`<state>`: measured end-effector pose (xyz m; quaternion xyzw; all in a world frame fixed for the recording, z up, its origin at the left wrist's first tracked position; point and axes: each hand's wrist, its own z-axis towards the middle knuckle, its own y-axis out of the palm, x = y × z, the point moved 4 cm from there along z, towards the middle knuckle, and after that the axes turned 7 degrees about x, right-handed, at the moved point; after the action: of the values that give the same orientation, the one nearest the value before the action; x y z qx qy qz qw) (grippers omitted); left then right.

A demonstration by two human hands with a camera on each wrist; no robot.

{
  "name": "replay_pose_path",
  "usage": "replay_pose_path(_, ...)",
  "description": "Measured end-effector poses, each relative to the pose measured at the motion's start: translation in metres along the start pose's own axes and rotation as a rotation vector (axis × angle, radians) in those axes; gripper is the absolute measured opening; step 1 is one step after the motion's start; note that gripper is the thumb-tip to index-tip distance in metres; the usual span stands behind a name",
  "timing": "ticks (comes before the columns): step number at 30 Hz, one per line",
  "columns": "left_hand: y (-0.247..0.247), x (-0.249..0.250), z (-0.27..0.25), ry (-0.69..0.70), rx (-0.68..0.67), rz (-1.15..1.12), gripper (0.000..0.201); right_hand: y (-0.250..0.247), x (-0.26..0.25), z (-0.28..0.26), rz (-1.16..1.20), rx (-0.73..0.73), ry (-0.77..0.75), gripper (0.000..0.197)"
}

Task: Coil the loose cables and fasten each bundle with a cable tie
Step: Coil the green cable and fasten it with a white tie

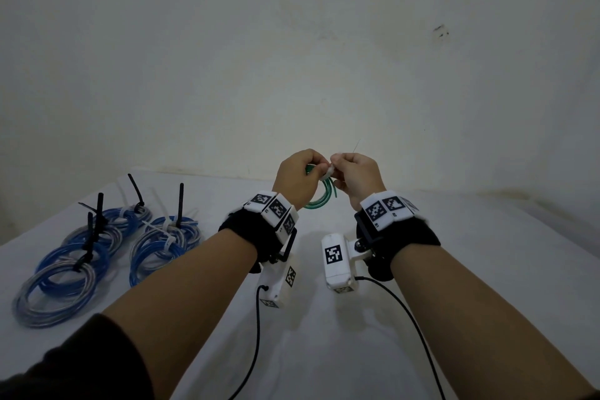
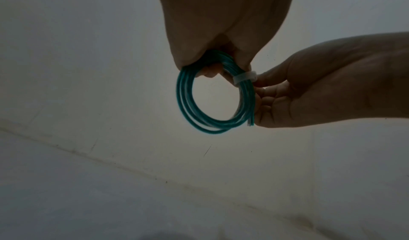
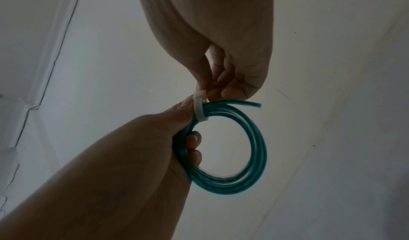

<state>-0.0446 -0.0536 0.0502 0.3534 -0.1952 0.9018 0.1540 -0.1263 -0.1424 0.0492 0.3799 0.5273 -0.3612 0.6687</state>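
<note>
A green cable coil (image 1: 319, 196) (image 2: 212, 102) (image 3: 230, 149) hangs in the air above the table's far edge. My left hand (image 1: 300, 178) (image 2: 221, 42) (image 3: 141, 156) grips the coil's upper part, its fingers curled through the loop. A white cable tie (image 1: 326, 174) (image 2: 243, 78) (image 3: 200, 108) is wrapped round the strands beside that grip. My right hand (image 1: 355, 177) (image 2: 321, 89) (image 3: 223, 58) pinches the tie at its head with curled fingers. The free cable end (image 3: 252, 103) pokes out under the right fingers.
Several blue and grey cable coils (image 1: 107, 247) lie tied on the white table (image 1: 454, 269) at the left, with black and white tie tails sticking up. A plain wall stands right behind the table. Black camera leads (image 1: 258, 334) hang from both wrists.
</note>
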Motion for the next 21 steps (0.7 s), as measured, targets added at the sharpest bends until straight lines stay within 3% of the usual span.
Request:
replay_pose_path(5, -0.001, -0.004, 0.000, -0.035, 0.048, -0.029, 0.008, 0.002, 0.002, -0.004, 0.017, -0.091, 0.014, 0.012)
replay_pose_path(11, 0.004, -0.006, -0.001, -0.027, -0.087, 0.015, 0.008, 0.000, 0.007, 0.001, -0.057, 0.026, 0.015, 0.016)
replay_pose_path(16, 0.002, -0.007, 0.001, -0.019, -0.121, 0.019, 0.008, 0.003, 0.005, 0.003, -0.042, 0.064, 0.004, 0.017)
replay_pose_path(21, -0.007, -0.013, 0.005, -0.017, -0.019, 0.021, 0.007, 0.011, 0.006, -0.002, 0.031, -0.019, -0.011, 0.011)
